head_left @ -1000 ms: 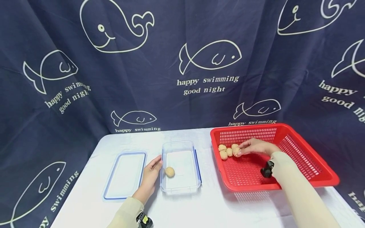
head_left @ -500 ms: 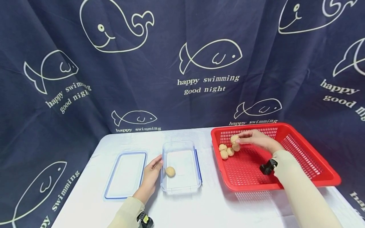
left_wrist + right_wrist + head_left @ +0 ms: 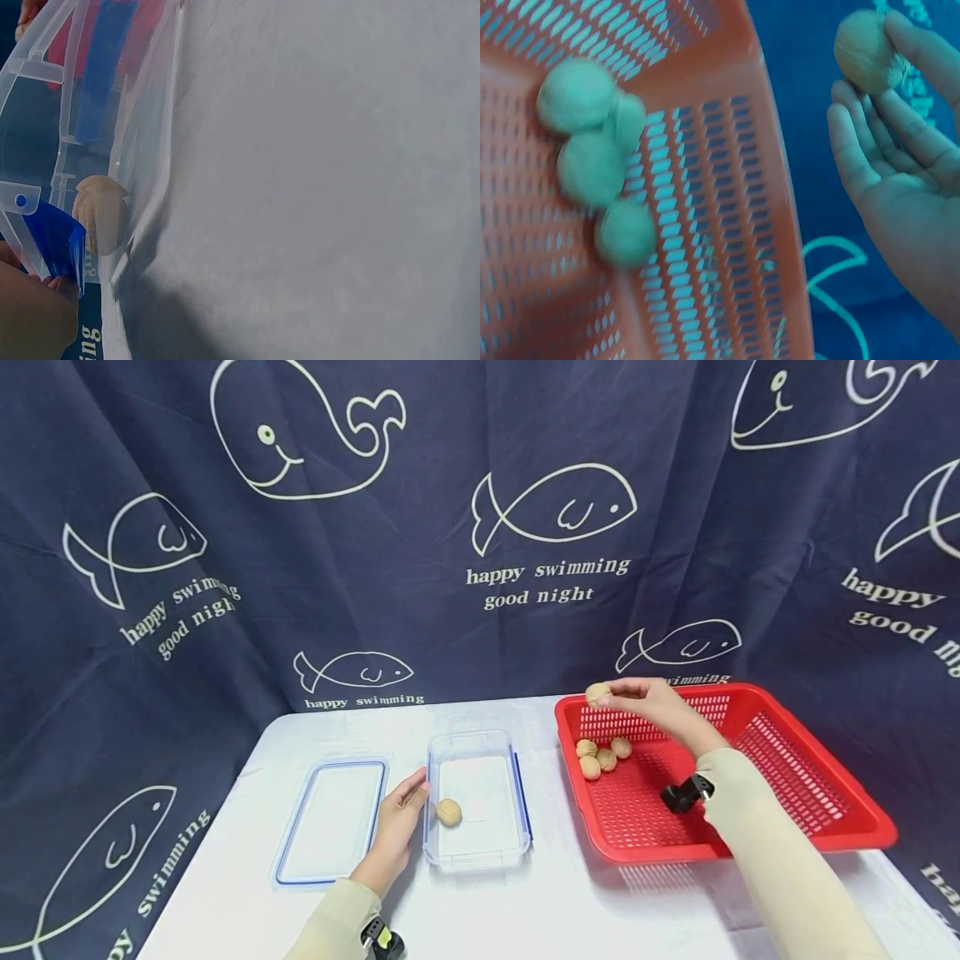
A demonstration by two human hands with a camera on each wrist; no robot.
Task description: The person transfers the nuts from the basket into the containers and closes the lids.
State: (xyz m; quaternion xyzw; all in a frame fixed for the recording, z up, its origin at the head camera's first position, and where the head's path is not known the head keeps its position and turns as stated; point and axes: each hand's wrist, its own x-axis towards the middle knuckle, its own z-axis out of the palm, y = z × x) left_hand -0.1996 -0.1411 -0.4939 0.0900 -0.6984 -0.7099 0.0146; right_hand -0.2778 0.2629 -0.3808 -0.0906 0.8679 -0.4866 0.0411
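Note:
My right hand (image 3: 660,706) pinches a walnut (image 3: 597,695) between thumb and fingers, above the back left rim of the red basket (image 3: 660,852). The right wrist view shows this walnut (image 3: 866,51) at the fingertips, clear of the basket wall. Several walnuts (image 3: 606,760) lie clustered in the basket's left end. My left hand (image 3: 397,822) holds the left side of a clear plastic food container (image 3: 476,864); in the left wrist view its fingertips are at the blue latch (image 3: 60,240). One walnut (image 3: 448,812) lies inside the container, near its left wall.
A clear lid with a blue seal (image 3: 330,822) lies flat left of the container. All stand on a white-covered table (image 3: 450,918). Behind hangs a dark blue curtain (image 3: 450,635) with fish prints. White tabletop (image 3: 543,793) separates container and basket.
My right hand has lifted one walnut from the cluster and carried it up and left to the basket's back rim. The left hand and the container stay in place.

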